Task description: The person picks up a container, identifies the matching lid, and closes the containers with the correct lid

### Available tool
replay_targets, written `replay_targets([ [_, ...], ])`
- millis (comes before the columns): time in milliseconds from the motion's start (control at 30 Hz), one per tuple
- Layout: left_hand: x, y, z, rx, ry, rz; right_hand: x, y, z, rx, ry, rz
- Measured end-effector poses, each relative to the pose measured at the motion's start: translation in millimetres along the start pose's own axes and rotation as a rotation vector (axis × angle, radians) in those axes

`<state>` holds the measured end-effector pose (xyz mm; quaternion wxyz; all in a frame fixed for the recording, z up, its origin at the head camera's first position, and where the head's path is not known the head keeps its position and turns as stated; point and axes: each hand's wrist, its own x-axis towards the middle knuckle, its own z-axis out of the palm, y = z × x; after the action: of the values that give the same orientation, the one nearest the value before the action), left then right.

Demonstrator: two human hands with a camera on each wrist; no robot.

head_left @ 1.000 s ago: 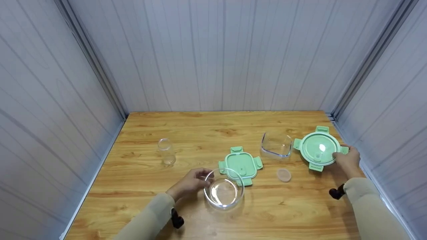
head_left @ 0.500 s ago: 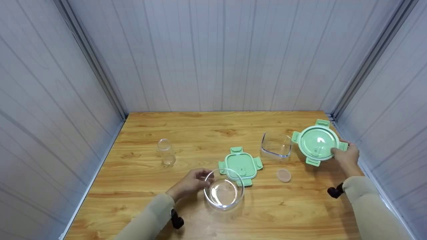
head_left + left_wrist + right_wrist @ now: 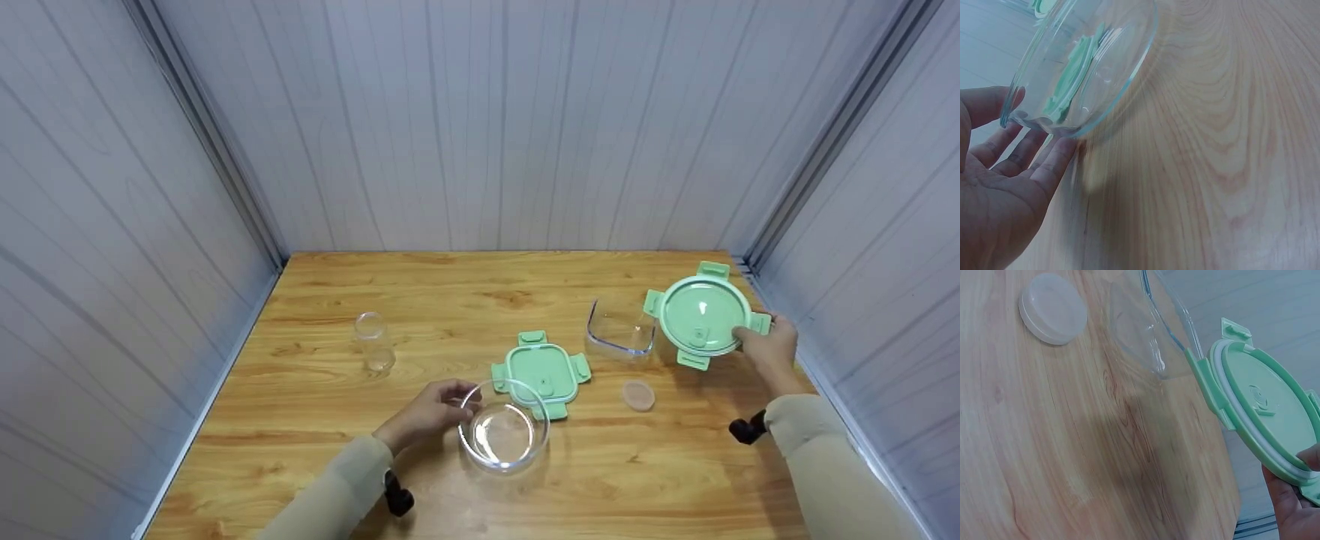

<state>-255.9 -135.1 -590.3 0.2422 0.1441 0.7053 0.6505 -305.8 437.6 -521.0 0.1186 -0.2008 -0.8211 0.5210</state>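
My left hand (image 3: 429,411) grips the left side of a round clear glass bowl (image 3: 506,444) near the front of the table. In the left wrist view the thumb lies over the bowl's rim while the fingers spread along the outside wall. At the right, my right hand (image 3: 774,351) pinches a round green snap-on lid (image 3: 703,315) by its edge beside one tab. The right wrist view shows this lid (image 3: 1280,402) tilted and raised off the wood, thumb on its face, fingers behind. A square green lid (image 3: 541,367) lies flat, partly overlapped by the bowl.
A square clear glass container (image 3: 621,334) stands left of the round lid, close to it. In front of that lies a small translucent round cap (image 3: 638,395). A clear glass jar (image 3: 375,345) stands at the left. Pale panelled walls (image 3: 495,127) enclose the wooden table (image 3: 450,292).
My right hand has lifted the round lid and carried it slightly left and away from me, toward the square container. The left hand and bowl have stayed still.
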Motion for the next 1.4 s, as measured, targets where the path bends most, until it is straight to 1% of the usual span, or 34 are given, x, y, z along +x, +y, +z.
replay_targets([
  [200,-0.1,-0.2,-0.3,0.014,0.002,0.002,-2.7,-3.4,3.6,0.031,-0.014,-0.022],
  [367,0.2,-0.5,0.0,0.0,-0.002,0.005,-3.5,-6.7,5.1,0.049,-0.031,-0.036],
  [567,-1.0,-1.7,0.8,0.0,-0.009,0.013,-7.2,-15.4,12.7,0.089,-0.03,-0.019],
  [667,-1.3,-2.5,0.8,0.002,-0.006,0.006,-9.4,-19.0,16.0,0.087,-0.034,-0.02],
  [1033,-1.1,-2.0,-0.1,-0.008,-0.006,0.005,-18.7,-30.7,26.3,0.086,-0.042,-0.076],
  [1167,-0.6,-0.2,-0.4,-0.015,-0.005,-0.001,-22.8,-36.0,28.8,0.095,-0.049,-0.078],
  [1300,-0.4,1.2,-0.6,-0.002,0.001,0.001,-24.9,-39.9,31.2,0.138,-0.052,-0.071],
  [1400,-1.2,1.9,-0.3,0.033,0.008,0.015,-26.3,-43.6,33.5,0.167,-0.059,-0.07],
])
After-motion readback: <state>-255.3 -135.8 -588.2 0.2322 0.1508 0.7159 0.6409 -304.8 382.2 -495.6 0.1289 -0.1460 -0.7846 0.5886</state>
